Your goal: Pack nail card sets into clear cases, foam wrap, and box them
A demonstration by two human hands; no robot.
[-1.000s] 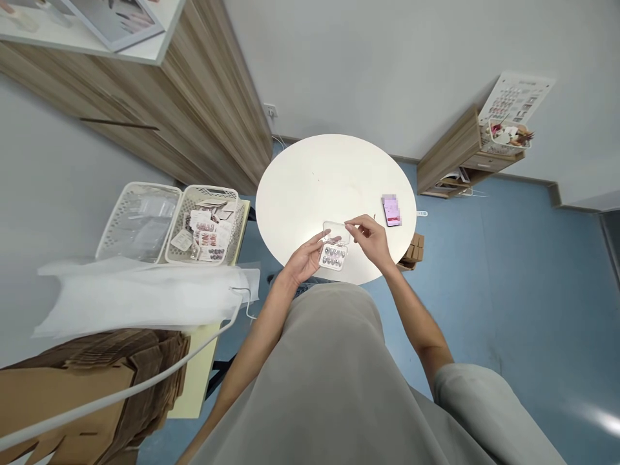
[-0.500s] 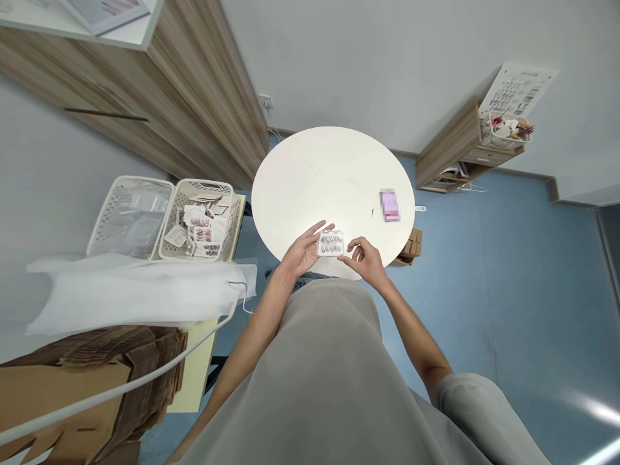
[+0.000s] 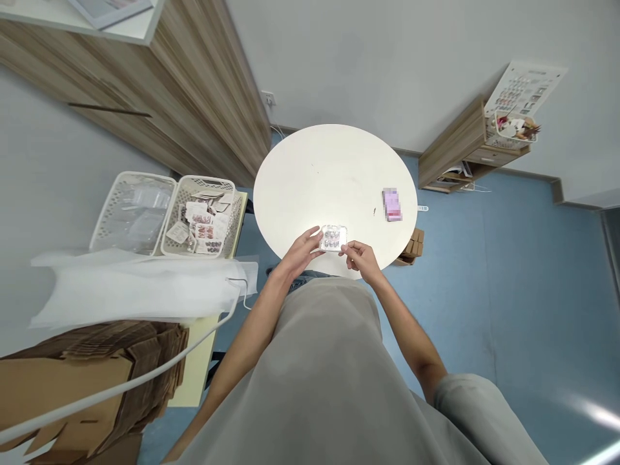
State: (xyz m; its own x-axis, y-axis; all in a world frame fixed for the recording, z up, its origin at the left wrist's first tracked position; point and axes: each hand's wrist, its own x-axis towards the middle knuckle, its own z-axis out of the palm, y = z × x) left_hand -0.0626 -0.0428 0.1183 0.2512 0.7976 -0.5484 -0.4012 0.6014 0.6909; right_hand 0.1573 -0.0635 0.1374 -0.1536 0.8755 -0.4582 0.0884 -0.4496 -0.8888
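A small clear pack [image 3: 332,239] with rows of shiny pieces, which look like press-on nails, is held up over the near part of the white oval table [image 3: 334,161]. My left hand [image 3: 302,254] grips the pack's left edge, with its fingers around that side. At the lower right corner, the thumb and fingers of my right hand [image 3: 361,259] pinch the pack. A pink and purple box [image 3: 392,205], blurred out, lies on the right part of the table. Beside it is a tiny dark scrap.
On the left, one white basket [image 3: 104,216] holds clear plastic packs, and another basket [image 3: 236,216] holds printed cards. White sheeting [image 3: 140,287] and flattened cardboard [image 3: 62,394] lie nearer. Small brown boxes [image 3: 413,247] stand below the table's right edge; a wooden shelf [image 3: 450,148] stands behind.
The pack has moved slightly up and right. My right hand's spread fingers have closed in on its right side, and my left hand's fingers have shifted along its left edge.
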